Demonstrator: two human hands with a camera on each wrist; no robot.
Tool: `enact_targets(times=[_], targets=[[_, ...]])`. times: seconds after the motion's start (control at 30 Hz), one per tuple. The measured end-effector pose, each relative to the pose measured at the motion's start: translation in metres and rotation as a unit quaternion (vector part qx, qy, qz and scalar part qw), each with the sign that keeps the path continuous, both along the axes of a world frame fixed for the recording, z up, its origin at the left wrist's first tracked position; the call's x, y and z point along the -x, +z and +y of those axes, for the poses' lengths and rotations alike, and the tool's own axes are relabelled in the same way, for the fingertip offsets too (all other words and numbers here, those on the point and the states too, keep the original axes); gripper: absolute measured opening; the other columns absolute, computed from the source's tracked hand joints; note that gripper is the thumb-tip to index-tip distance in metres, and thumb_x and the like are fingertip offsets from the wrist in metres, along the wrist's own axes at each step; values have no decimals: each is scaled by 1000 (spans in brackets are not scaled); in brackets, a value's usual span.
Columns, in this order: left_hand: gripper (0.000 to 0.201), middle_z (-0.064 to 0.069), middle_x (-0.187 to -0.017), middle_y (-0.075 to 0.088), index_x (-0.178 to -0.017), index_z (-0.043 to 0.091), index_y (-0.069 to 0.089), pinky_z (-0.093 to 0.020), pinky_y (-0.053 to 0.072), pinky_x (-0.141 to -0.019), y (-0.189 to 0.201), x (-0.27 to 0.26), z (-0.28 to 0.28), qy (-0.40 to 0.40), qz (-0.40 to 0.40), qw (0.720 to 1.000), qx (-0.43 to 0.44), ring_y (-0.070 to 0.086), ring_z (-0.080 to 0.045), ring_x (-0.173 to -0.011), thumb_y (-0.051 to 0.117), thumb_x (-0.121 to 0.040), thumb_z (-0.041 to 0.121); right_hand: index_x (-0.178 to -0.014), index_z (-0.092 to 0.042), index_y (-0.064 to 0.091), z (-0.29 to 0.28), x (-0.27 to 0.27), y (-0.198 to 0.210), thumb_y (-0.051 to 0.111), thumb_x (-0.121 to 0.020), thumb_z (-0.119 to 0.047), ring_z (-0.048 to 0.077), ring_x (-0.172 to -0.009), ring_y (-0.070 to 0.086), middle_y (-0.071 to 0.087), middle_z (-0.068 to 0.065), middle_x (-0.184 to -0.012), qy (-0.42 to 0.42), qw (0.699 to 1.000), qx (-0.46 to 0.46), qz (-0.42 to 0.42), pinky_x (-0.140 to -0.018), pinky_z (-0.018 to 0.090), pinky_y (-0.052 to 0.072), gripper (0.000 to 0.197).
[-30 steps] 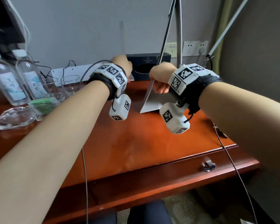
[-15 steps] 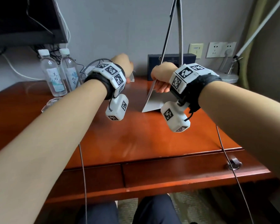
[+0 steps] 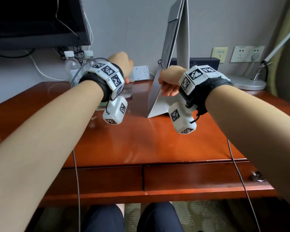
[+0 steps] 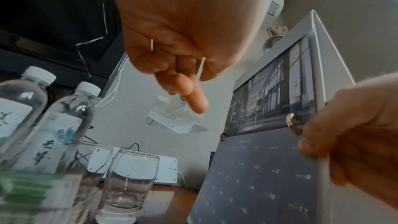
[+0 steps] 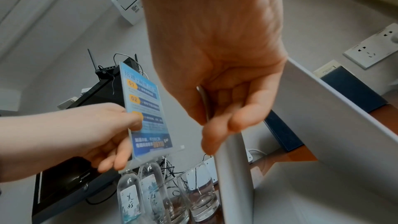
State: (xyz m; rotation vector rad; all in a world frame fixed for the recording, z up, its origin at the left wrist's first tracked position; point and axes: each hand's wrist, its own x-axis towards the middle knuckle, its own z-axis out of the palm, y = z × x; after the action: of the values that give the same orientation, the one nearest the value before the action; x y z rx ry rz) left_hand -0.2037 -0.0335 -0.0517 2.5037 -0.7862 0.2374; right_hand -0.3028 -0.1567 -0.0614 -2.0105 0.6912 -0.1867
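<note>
A grey tent-shaped desk calendar (image 3: pixel 178 47) stands on the red-brown desk (image 3: pixel 141 139). My right hand (image 3: pixel 164 88) pinches the right edge of its front page (image 5: pixel 233 168), just below the ring binding (image 4: pixel 290 123). My left hand (image 3: pixel 128 76) is raised to the left of the calendar. It grips a clear acrylic sign stand with a blue printed sheet (image 5: pixel 146 111), thumb on the front, fingers behind. In the left wrist view the left hand's fingers (image 4: pixel 193 98) curl round the clear plastic (image 4: pixel 174 118).
Two water bottles (image 3: pixel 70 64) and two drinking glasses (image 4: pixel 129 185) stand at the back left, beside a blurred green pack (image 4: pixel 32 193). A dark screen (image 3: pixel 37 20) hangs above them. A white power strip (image 3: pixel 141 72), a dark box (image 3: pixel 204 61) and a lamp base (image 3: pixel 249 84) line the wall.
Both hands keep their holds and have hardly shifted. The head view has swung left, so the bottles now sit behind my left wrist.
</note>
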Motion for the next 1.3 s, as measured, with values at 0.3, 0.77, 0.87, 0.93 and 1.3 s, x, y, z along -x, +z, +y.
enact_targets(times=[0.3, 0.77, 0.87, 0.93, 1.3], targets=[[43, 2, -26, 48, -63, 2, 47, -24, 41, -53, 0, 1, 14, 26, 17, 1000, -3, 49, -20, -48, 30, -98, 18, -64, -8, 43, 20, -4, -2, 41, -92, -6, 10, -23, 47, 56, 7, -51, 7, 997, 76, -5, -31, 12, 39, 28], [42, 5, -23, 44, -60, 4, 48, -24, 38, -50, 16, 6, 37, 37, 0, 999, -9, 47, -20, -48, 31, -97, 14, -106, 2, 61, 71, -19, -22, 36, -93, -12, 35, -96, 65, 65, 21, -106, 8, 972, 208, -104, -84, 38, 54, 31], [41, 6, -24, 46, -63, 3, 49, -23, 40, -53, 22, 4, 45, 41, -1, 999, 5, 49, -21, -49, 30, -97, 15, -107, -1, 61, 74, -22, -13, 37, -93, -13, 33, -100, 63, 64, 17, -107, -42, 966, 226, -121, -83, 34, 50, 30], [38, 4, -28, 50, -66, 2, 50, -22, 42, -56, 26, 2, 51, 41, -3, 999, 21, 53, -25, -55, 29, -96, 14, -105, -3, 62, 76, -22, -4, 37, -94, -16, 31, -94, 61, 62, 13, -99, -66, 963, 212, -154, -80, 33, 49, 30], [36, -9, -54, 61, -80, 1, 53, -22, 39, -47, 42, -9, 89, 84, -27, 993, 83, 50, -14, -41, 27, -98, 19, -107, -5, 61, 84, -17, 40, 35, -93, -13, 29, -100, 58, 62, 12, -114, -141, 928, 272, -212, -76, 28, 38, 30]])
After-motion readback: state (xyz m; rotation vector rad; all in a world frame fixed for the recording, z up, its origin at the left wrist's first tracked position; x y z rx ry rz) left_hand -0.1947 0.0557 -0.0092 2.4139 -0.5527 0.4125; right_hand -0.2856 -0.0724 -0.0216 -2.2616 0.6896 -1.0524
